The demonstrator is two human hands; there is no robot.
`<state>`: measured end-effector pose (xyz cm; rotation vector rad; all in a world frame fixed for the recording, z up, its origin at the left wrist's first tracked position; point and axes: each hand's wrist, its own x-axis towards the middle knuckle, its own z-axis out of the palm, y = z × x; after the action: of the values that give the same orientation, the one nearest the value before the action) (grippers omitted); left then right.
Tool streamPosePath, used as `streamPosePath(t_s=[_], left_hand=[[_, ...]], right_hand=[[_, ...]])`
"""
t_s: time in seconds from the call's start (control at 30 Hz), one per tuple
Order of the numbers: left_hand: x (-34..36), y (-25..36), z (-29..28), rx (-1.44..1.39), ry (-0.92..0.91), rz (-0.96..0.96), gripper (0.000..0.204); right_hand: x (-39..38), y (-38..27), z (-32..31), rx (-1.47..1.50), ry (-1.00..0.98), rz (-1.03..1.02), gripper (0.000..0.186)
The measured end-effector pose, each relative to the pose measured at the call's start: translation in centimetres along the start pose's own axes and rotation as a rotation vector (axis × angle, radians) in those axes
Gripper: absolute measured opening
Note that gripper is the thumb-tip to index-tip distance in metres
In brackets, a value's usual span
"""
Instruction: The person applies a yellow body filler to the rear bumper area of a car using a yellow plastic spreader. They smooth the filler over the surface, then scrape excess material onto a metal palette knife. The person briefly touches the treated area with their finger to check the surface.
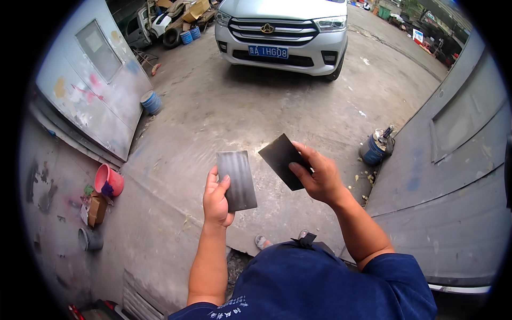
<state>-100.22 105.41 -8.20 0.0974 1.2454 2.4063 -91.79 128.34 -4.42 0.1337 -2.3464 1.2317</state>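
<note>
My left hand [217, 198] grips a grey rectangular plate [237, 181] by its left side, thumb lying over its face. Lighter streaks run lengthwise along this plate. A thin black rectangular sheet [281, 160] is pinched in my right hand [316, 173], with the thumb on top and the fingers behind it. The sheet is tilted, one corner pointing toward the plate. Plate and sheet are held up in front of my body, a small gap apart. Whether the black sheet is sandpaper I cannot tell.
A silver vehicle [277, 34] faces me ahead. An open paint-stained door [93, 80] stands left, a grey door [442, 154] right. Blue buckets [151, 102] [373, 151] stand beside them. A red bucket [109, 180], a cardboard box [97, 209] and a grey bucket [90, 239] line the left wall.
</note>
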Motion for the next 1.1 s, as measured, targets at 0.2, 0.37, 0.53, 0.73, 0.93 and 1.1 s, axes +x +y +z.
streamPosePath(t_s=[0.2,0.37,0.53,0.73,0.93,1.1], left_hand=[[1.3,-3.9,2.2,-0.040,0.028,0.106,0.032],[2.8,-5.5,4.4,0.073,-0.080,0.302,0.023],[4.6,-7.0,7.8,-0.026,-0.177,0.224,0.026],[5.3,-10.5,14.2,-0.008,-0.257,0.168,0.026],[6.9,-14.3,18.5,0.011,-0.293,0.148,0.026],[7.9,-16.6,22.6,-0.059,-0.387,-0.009,0.027]], right_hand=[[-1.5,0.8,4.0,0.132,0.027,-0.418,0.040],[-4.3,2.6,3.5,0.115,-0.066,-0.431,0.040],[-4.6,3.4,-0.8,0.002,0.217,-0.392,0.040],[-5.0,7.4,-6.6,-0.079,0.159,-0.372,0.040],[-7.6,12.4,-10.7,-0.160,0.222,-0.243,0.042],[-10.4,17.5,-14.6,-0.426,0.133,-0.112,0.040]])
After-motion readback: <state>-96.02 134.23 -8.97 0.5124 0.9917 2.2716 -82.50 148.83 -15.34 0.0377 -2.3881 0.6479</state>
